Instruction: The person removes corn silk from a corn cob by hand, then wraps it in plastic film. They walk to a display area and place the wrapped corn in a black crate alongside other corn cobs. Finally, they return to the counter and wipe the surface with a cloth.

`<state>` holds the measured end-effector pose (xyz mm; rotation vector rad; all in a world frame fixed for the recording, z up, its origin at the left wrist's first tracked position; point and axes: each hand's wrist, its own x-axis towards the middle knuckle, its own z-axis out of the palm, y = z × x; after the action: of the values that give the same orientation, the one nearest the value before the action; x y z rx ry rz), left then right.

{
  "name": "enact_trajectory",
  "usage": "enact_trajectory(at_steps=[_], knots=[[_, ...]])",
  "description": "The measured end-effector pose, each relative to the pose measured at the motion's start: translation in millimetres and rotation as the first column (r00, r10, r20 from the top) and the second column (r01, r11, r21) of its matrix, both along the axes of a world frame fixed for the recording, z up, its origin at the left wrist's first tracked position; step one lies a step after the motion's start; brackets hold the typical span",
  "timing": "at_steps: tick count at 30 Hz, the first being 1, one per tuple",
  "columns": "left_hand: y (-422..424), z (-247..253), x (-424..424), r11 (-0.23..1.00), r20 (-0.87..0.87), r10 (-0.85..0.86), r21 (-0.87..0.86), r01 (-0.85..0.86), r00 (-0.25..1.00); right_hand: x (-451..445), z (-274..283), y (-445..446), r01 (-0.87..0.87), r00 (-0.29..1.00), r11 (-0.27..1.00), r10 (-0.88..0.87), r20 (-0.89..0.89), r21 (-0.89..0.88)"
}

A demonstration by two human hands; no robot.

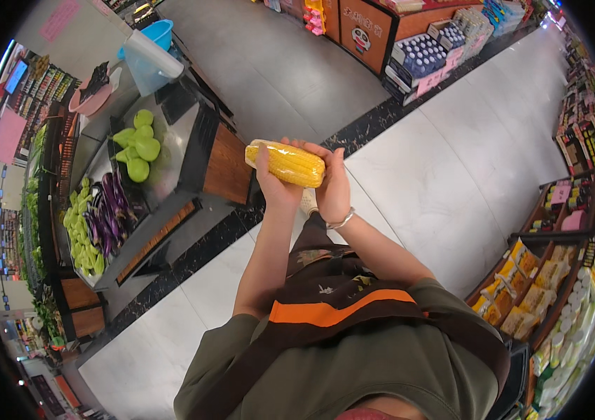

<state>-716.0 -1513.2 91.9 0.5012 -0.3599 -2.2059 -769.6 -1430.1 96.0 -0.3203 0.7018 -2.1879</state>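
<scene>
Several yellow corn cobs, it seems, lie side by side in clear plastic wrap as one corn pack [289, 164], held up in front of me near the middle of the view. My left hand [280, 184] grips its left end, the thumb across the top. Around the right end curves my right hand [335, 181], which has a bracelet at the wrist; its fingers reach behind the far side. The number of cobs cannot be told. Both hands are above the floor, to the right of the vegetable stand's wood-panelled end [228, 165].
On the stand lie light green gourds [142, 144], purple eggplants [111, 210] and pale green vegetables [83, 231]. A plastic bag roll [155, 54] and a blue basin [158, 34] stand behind. Shelves with yellow packets [523, 260] are at right, cartons of bottles [421, 55] at the top.
</scene>
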Motion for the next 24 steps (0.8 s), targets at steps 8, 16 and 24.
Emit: enact_trajectory(at_steps=[8,16,24], knots=[[-214,-2,-133,0.939,-0.347,-0.336,-0.047,0.341,0.876,-191,-15,-123,-0.129,0.947,0.988,0.097,0.305,0.084],[-396,16,-262,0.837,-0.324,-0.547,-0.245,0.49,0.772,-323,-32,-217,-0.113,0.901,0.991,0.069,0.428,0.078],[-548,1,-376,0.884,-0.42,-0.437,-0.039,0.466,0.795,-484,-27,-427,-0.186,0.901,0.982,0.187,0.391,-0.042]])
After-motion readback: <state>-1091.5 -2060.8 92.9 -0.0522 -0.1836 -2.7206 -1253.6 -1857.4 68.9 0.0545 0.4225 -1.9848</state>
